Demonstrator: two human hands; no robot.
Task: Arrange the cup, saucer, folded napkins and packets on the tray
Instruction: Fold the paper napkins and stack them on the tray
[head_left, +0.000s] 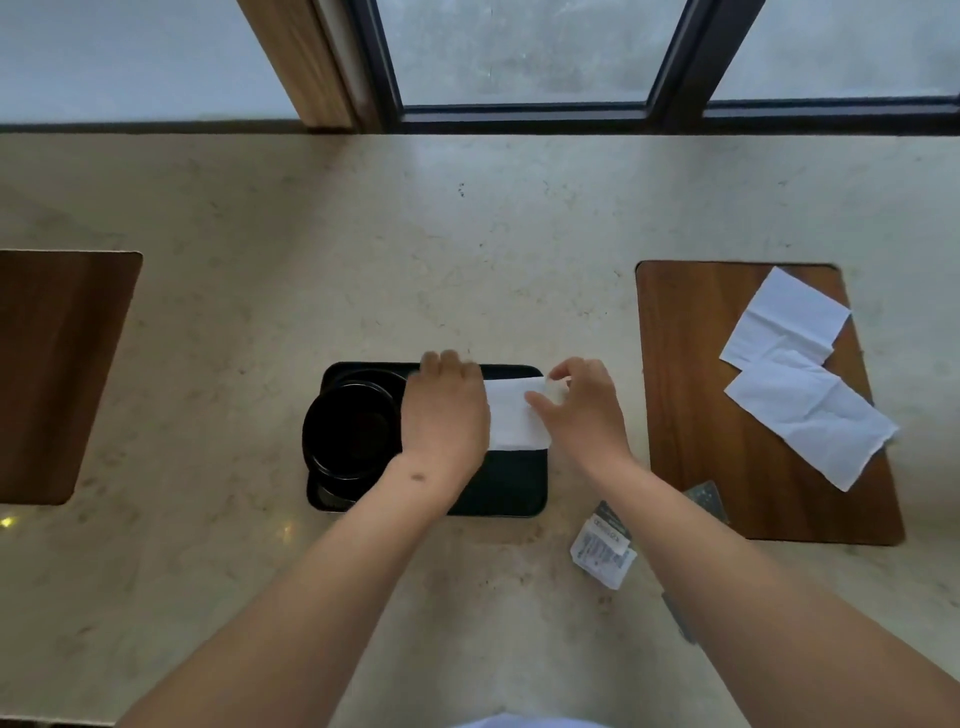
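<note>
Seen from the head camera, a black tray (519, 483) sits near the front edge of the pale stone surface (363, 249). Its left half holds a black cup (350, 431) standing on a black saucer (332, 491). Across the tray's far right part lies a folded white napkin (514, 418). The left hand (447, 415) rests flat, fingers spread, pressing down the napkin's left end. The right hand (582, 405) pinches the napkin's far right corner between thumb and fingertips. Off the tray, toward the surface's front right, a small white printed packet (602, 551) lies just beside the right forearm. A wooden board (691, 389) at the surface's right side carries two more white napkins (800, 374), overlapping and partly unfolded, and a dark packet (707, 498) at its near edge.
</note>
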